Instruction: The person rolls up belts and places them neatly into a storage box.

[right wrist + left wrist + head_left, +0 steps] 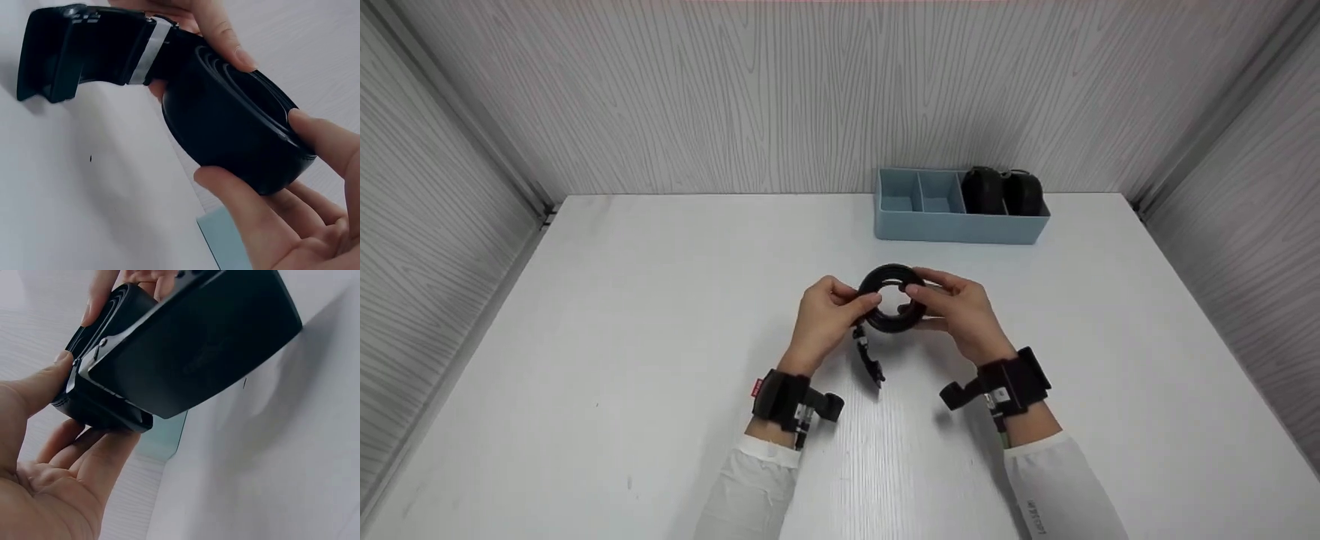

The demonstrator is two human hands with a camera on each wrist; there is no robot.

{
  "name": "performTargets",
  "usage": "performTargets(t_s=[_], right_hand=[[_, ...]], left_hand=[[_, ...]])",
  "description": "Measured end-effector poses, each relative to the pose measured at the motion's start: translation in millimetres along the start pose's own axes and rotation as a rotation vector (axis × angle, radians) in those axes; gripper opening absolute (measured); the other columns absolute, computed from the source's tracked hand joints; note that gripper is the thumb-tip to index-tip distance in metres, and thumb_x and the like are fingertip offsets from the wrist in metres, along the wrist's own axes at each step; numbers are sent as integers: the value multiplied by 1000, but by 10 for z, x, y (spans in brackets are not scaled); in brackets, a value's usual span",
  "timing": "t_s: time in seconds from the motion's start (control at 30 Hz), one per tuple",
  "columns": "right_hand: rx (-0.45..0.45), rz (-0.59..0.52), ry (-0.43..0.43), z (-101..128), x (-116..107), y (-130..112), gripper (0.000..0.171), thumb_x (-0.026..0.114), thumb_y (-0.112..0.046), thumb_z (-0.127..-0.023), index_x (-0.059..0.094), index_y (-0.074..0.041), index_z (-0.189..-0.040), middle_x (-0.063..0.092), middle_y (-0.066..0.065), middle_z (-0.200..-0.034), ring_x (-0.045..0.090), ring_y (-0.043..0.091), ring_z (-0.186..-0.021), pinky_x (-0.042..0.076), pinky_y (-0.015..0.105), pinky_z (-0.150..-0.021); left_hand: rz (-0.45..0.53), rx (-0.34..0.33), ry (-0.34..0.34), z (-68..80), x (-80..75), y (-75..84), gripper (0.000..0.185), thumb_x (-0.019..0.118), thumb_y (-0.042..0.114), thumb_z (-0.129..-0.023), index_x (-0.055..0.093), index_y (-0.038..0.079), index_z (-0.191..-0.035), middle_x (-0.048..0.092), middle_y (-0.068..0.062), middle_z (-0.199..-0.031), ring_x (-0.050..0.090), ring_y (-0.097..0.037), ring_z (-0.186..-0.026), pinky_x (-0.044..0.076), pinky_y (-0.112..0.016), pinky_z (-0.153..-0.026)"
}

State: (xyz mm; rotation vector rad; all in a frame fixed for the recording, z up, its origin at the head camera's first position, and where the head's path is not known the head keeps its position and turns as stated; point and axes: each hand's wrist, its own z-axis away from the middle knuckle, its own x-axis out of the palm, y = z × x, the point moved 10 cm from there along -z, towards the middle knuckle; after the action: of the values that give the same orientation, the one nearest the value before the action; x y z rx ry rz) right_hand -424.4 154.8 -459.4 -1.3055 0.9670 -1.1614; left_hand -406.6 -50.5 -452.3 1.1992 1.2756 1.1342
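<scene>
Coiled black belt (892, 298), smooth and leathery, rolled into a thick ring, was held above the white wood-grain table (585, 337) at the centre of the frame. On its left, the left hand (826, 313) pinched the coil's rim between thumb and curled fingers. Below the coil hung the belt's buckle (870, 364), a flat rectangular black piece with a silver band. On the right, the right hand (956, 311) gripped the opposite rim. At upper right sat a pale blue divided tray (960, 225) holding two more dark rolls (1003, 191).
</scene>
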Motion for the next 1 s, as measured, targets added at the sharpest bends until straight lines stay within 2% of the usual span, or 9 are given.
performTargets(t_s=[0.17,0.33,0.43,0.67,0.83,1.0], right_hand=[[20,85,-69,-5,41,-25,57,81,-19,-94,59,-2,-143,72,20,-123,75,29,-98,62,44,-82],[19,244,-178,23,90,-63,59,83,-24,-92,61,-5,-144,71,16,-128,72,34,-108,63,43,-77],[5,278,-210,43,101,-86,59,83,-24,-91,62,-5,-143,72,15,-128,73,32,-105,63,42,-74],[-65,96,-97,41,23,-164,55,84,-16,-90,64,-3,-140,70,16,-131,75,30,-102,63,38,-74],[-91,-19,15,36,-7,-145,53,81,-13,-93,62,-4,-142,69,16,-133,75,28,-104,62,38,-81],[-85,-128,34,27,104,-101,56,79,-15,-94,58,-4,-145,67,17,-135,74,29,-106,61,41,-85]], left_hand=[[3,2,-47,-11,-19,18,30,86,19,-88,62,1,-94,77,-13,-87,74,-17,-78,57,-26,-70],[-96,4,-160,23,28,43,30,87,20,-87,65,3,-96,77,-10,-89,74,-20,-82,55,-29,-70],[-125,6,-192,30,65,39,30,87,22,-86,66,4,-98,76,-9,-92,73,-20,-84,55,-29,-71],[-28,58,-104,-9,15,92,30,86,23,-89,67,5,-103,75,-10,-104,72,-20,-96,55,-30,-81],[18,70,-107,-27,-43,93,27,85,19,-90,66,5,-103,74,-7,-116,72,-20,-104,56,-30,-85],[103,64,-96,-43,-143,135,28,87,15,-87,65,5,-102,73,-9,-119,73,-22,-100,60,-33,-83]])
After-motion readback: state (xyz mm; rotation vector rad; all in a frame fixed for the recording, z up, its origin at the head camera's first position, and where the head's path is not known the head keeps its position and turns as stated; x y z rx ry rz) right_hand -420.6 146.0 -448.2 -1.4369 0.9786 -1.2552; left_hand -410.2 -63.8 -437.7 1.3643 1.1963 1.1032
